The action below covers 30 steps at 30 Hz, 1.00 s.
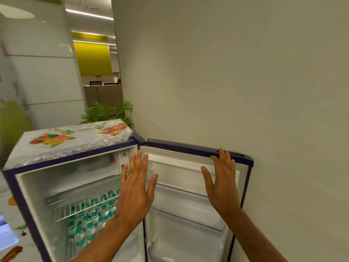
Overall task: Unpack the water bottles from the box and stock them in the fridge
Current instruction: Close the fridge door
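The scene is evenly and brightly lit by ceiling strip lights (88, 14) down the corridor. Glare sheens off the plastic cover (75, 140) on the fridge top. Wide-angle distortion bows the wall (245, 72); the left edge smears into blur, possibly from head motion. Shadows are soft.

One fridge (71, 186); two hands, left hand (136, 188), right hand (222, 186); many water bottles (90, 222); one plant (107, 110)

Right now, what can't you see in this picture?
Head view only:
- The box: out of frame.
- The lower fridge: cut off by the bottom edge.
- Some bottles: hidden behind the left hand and arm.
- Bottle labels: too small and blurred.
- Door shelves: partly behind the right hand.
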{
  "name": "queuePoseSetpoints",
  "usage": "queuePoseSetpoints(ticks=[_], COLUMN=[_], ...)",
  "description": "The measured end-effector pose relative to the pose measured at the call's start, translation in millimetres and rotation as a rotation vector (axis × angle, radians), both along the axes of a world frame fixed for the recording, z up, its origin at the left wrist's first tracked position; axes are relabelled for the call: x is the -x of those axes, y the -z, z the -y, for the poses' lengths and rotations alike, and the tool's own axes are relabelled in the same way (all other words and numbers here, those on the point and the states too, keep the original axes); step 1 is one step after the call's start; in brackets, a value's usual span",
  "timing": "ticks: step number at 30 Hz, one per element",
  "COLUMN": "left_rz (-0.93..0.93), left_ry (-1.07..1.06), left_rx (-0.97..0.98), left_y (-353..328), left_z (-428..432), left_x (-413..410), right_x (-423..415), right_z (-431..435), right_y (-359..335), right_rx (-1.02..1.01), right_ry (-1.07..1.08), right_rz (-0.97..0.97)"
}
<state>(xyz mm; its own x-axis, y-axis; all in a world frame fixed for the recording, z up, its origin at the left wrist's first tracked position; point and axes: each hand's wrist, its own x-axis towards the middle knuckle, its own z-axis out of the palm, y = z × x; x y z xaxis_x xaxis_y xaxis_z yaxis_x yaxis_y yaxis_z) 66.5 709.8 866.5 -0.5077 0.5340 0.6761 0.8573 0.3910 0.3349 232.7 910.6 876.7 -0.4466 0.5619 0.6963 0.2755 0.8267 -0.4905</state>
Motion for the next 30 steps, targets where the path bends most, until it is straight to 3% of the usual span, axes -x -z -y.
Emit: queuePoseSetpoints(ticks=[14, 30], left_rz=[0.086, 0.196], left_ry=[0.072, 0.204], left_rx=[0.199, 0.428], left_y=[-1, 6], left_z=[-108, -195], left_x=[-11, 5], right_x=[4, 30], right_z=[-98, -138], right_y=[22, 32], right_rx=[-0.044, 0.044], right_ry=[0.12, 0.216], right_rz=[0.187, 0.41])
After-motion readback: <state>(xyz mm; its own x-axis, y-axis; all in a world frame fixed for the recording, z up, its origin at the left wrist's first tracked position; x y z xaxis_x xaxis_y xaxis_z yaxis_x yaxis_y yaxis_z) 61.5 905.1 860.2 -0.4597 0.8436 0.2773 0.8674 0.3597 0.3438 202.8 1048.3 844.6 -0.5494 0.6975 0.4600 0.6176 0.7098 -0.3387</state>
